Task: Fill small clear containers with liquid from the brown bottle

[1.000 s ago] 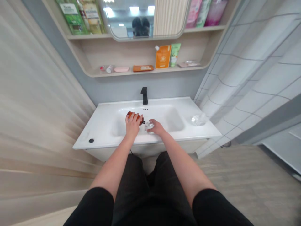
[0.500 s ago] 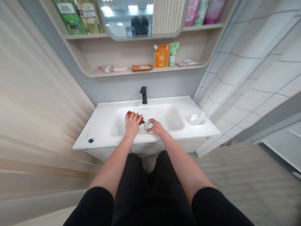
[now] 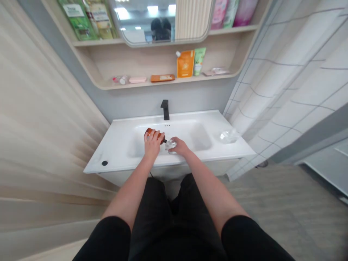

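Over the white sink basin [image 3: 202, 136], my left hand [image 3: 152, 144] is wrapped round an amber-brown bottle [image 3: 148, 131]. The bottle is tilted, its dark neck pointing right and down. That neck meets the mouth of a small clear container [image 3: 170, 145], gripped by the fingers of my right hand [image 3: 179, 146]. Whether liquid is passing between the two is too small to make out. A round black cap [image 3: 104, 163] lies on the counter to the left.
Behind the basin stands a black faucet [image 3: 165, 109]. A clear crumpled-looking plastic item [image 3: 228, 136] sits on the counter's right. Above, a shelf [image 3: 130, 85] holds an orange pouch [image 3: 185, 64], a green tube [image 3: 199, 61] and a pink bar [image 3: 137, 79]. A mirror [image 3: 152, 21] hangs higher.
The view has shifted very slightly. Both hands keep their holds, with the bottle and the clear container in nearly the same position.
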Available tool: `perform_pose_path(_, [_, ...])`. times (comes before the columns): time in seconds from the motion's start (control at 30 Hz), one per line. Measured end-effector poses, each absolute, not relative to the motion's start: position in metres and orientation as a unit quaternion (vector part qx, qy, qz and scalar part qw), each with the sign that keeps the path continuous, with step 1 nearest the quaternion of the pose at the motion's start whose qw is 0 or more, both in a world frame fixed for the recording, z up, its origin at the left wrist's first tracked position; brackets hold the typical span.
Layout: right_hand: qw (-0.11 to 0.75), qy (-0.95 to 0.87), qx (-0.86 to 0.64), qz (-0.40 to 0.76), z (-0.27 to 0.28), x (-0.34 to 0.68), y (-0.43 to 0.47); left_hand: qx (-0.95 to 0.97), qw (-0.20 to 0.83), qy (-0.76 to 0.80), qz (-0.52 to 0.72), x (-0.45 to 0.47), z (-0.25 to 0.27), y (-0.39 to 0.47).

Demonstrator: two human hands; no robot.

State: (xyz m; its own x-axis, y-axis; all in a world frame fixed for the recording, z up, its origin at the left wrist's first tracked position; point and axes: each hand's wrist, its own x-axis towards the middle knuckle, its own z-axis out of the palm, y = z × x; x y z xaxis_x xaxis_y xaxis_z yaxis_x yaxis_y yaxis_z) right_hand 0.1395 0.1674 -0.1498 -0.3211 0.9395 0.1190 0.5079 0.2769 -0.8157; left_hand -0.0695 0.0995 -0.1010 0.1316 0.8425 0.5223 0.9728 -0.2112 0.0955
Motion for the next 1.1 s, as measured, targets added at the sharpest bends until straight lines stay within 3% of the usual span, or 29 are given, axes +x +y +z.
perform_pose_path(1.1, [0.37, -0.72, -0.471, 0.35, -0.147, 0.138, 0.163, -0.781, 0.172, -0.564, -0.206, -0.074, -0.079, 0.107])
